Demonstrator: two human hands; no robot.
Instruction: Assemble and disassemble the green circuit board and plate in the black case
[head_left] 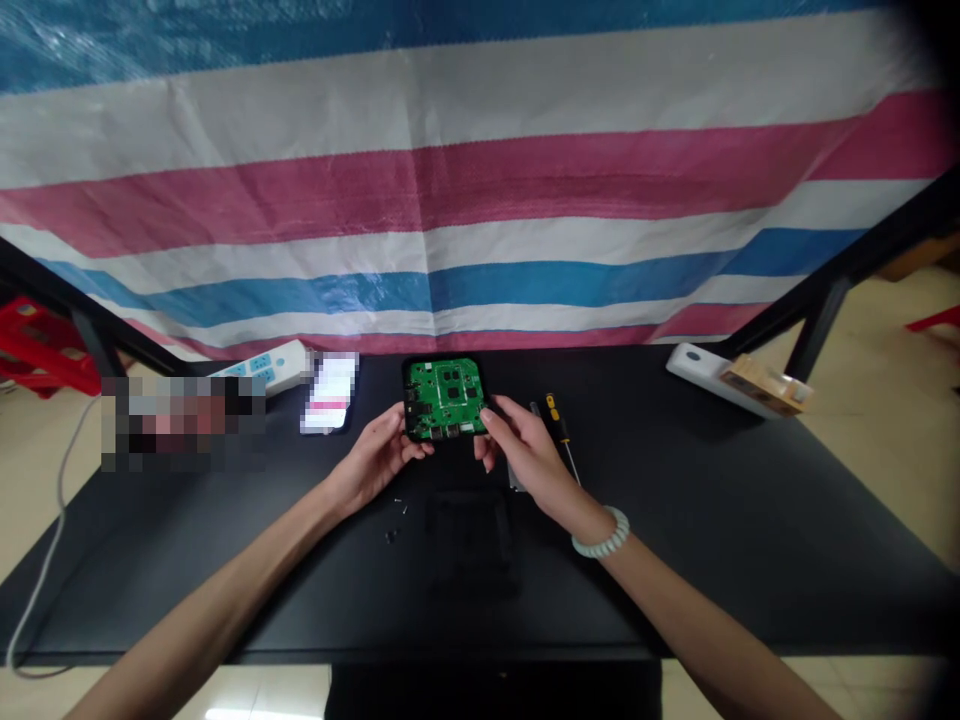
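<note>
Between my two hands is a green circuit board [448, 395] seated in a shallow black plastic case, its component side facing up. My left hand [381, 447] grips the case's left edge, with the thumb at the side and fingers beneath. My right hand [525, 450] holds the lower right corner, its thumb on the board's edge. Below them a black square cover [472, 540] lies on the table, hard to see against the dark top. Several small screws [399, 502] lie left of the cover. Beside my right hand is a screwdriver [556, 415] with a yellow and black handle.
On the black table [675, 560], a lit phone [330, 390] and a white power strip [274, 368] are at the back left. Another white strip [701, 370] with a small brown box [765, 385] lies back right. A striped plastic sheet [450, 200] hangs behind.
</note>
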